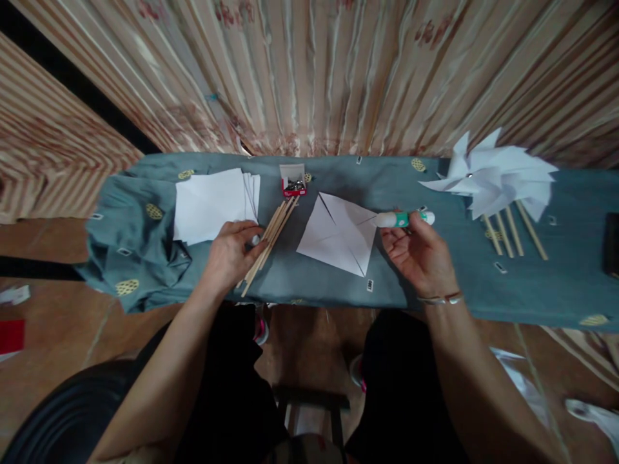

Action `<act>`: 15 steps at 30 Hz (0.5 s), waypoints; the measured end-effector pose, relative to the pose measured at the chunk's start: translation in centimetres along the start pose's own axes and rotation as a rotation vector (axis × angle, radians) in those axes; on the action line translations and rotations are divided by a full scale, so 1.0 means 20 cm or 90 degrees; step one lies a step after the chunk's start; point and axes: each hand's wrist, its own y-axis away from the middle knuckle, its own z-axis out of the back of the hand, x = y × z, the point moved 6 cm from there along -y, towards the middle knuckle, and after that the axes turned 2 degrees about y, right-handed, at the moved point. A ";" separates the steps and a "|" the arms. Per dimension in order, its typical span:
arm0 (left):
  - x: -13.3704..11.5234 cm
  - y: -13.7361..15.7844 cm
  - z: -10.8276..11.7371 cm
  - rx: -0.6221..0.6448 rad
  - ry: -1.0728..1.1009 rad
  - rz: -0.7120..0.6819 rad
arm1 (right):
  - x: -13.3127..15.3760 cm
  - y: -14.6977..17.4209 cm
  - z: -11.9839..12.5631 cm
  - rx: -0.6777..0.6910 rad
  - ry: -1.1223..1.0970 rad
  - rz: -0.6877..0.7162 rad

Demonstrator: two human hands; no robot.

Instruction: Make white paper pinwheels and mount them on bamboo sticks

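My right hand [416, 252] is closed around a white and green glue stick [400, 220], held level at the right corner of a square paper sheet [333, 241]. Dark slits or creases run in from the sheet's corners toward its middle. My left hand [236, 252] pinches a small white cap [255, 240] beside several thin wooden sticks [271, 241], which lie slanting on the cloth. Under and behind that hand is a stack of white paper [210, 203]. Whether its fingers touch the sticks or the stack, I cannot tell.
A small open red box [293, 180] with little metal pieces stands behind the sticks. Paper pinwheels [503, 174] on wooden sticks lie at the right. A dark object [611, 245] sits at the far right edge. Green cloth [435, 283] covers the narrow table; pleated curtains [329, 77] hang behind.
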 end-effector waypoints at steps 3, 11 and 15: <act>0.01 0.01 0.01 0.007 0.008 0.012 | -0.02 0.00 0.00 -0.014 -0.047 -0.026; 0.02 0.02 0.03 -0.009 0.023 0.036 | -0.06 0.01 -0.04 0.011 -0.109 -0.077; 0.01 0.02 0.04 -0.102 0.261 0.142 | -0.08 0.03 -0.13 0.048 -0.112 -0.090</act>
